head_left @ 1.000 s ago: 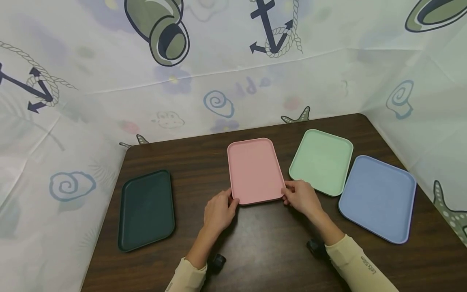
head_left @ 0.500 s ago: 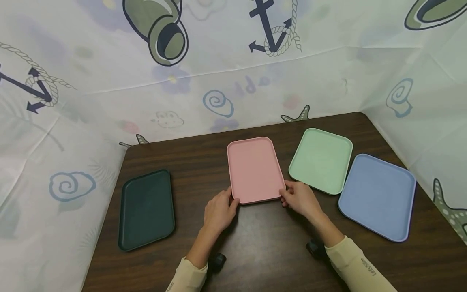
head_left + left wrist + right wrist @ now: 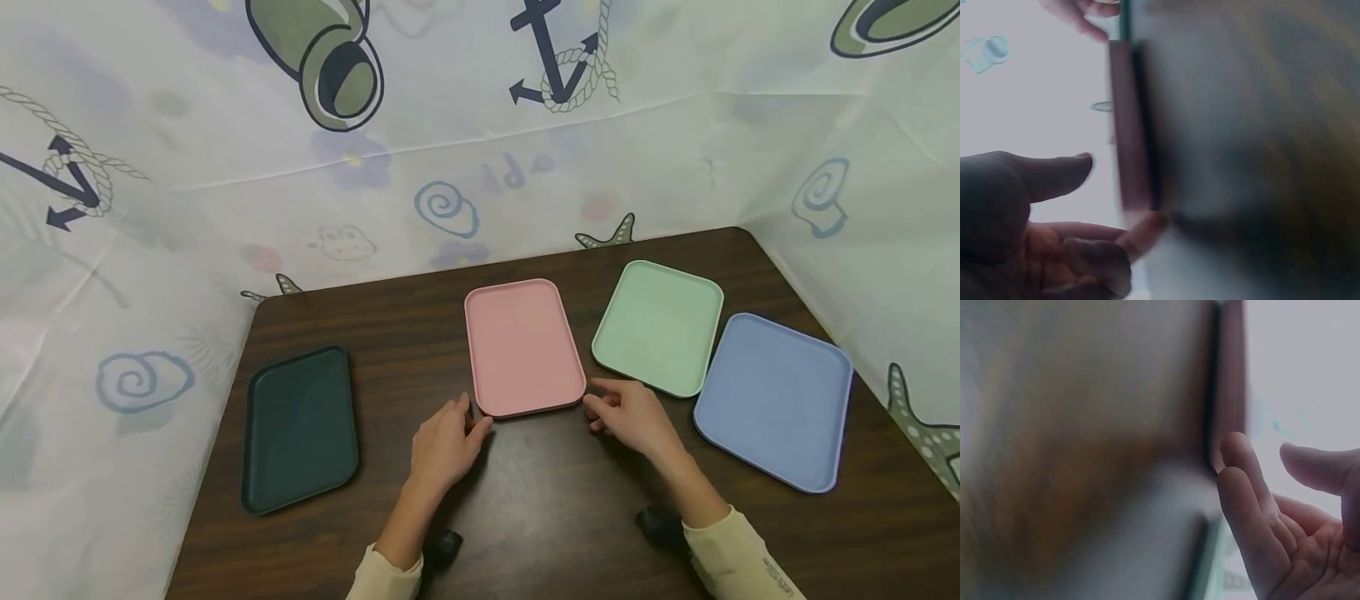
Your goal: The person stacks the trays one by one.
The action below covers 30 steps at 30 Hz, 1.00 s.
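Observation:
A pink rectangular tray (image 3: 525,346) lies flat near the middle of the table. Beside its near left corner is my left hand (image 3: 444,446), thumb and fingers spread apart. The left wrist view shows that thumb (image 3: 1060,178) off the tray edge, while one fingertip is at or very near the corner. My right hand (image 3: 633,417) is by the near right corner, its fingers loosely bent and holding nothing. In the right wrist view the thumb (image 3: 1316,467) stands away from the other fingers; whether a fingertip still touches the tray, I cannot tell.
A dark green tray (image 3: 300,429) lies on the left of the brown wooden table (image 3: 540,508). To the right are a light green tray (image 3: 660,327) and a blue tray (image 3: 772,400), their edges close together. Patterned cloth (image 3: 450,133) hangs behind the table.
Both hands pinched the near corners of the pink tray earlier. Now the grip is loosened, and both hands have drawn slightly back and outward. The tray stays in place.

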### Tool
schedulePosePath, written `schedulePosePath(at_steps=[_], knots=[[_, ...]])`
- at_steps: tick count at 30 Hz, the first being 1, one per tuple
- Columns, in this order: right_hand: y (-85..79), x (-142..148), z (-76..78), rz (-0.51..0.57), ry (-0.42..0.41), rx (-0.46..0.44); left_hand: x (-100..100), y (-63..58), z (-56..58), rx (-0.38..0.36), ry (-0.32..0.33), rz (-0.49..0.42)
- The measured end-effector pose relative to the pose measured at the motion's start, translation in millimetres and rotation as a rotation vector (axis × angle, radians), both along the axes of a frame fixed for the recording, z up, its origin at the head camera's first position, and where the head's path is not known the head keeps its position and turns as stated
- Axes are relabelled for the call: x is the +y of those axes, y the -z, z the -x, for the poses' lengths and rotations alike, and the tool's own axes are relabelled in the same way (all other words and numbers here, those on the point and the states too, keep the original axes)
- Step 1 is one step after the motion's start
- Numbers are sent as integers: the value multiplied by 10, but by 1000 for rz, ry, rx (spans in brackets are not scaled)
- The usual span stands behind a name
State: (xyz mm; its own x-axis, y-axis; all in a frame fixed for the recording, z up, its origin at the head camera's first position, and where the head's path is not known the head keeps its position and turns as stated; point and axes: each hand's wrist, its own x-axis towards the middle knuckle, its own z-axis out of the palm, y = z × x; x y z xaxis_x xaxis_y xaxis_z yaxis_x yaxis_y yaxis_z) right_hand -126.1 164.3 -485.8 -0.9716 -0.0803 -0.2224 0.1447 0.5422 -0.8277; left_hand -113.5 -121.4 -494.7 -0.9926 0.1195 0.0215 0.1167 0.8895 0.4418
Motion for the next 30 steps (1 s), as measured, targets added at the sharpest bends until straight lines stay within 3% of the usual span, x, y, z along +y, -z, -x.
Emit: schedulePosePath(at_steps=[4, 7, 11, 16, 21, 27, 30], knots=[[-134, 251, 37, 54, 71, 45, 23, -169, -129, 93, -34, 33], [-209, 482, 62, -18, 136, 112, 108, -275, -168, 199, -20, 46], [-240, 770, 62, -220, 201, 176, 273, -351, -149, 281, 56, 61], [-216, 1018, 106, -401, 223, 179, 548, -438, -82, 304, 190, 63], [-204, 1143, 175, -491, 214, 105, 986, -463, 126, 305, 283, 159], [-162, 1195, 215, -543, 195, 29, 1534, -296, 470, 229, 337, 279], [-132, 1205, 239, -561, 198, 30, 1712, -226, 610, 214, 320, 298]])
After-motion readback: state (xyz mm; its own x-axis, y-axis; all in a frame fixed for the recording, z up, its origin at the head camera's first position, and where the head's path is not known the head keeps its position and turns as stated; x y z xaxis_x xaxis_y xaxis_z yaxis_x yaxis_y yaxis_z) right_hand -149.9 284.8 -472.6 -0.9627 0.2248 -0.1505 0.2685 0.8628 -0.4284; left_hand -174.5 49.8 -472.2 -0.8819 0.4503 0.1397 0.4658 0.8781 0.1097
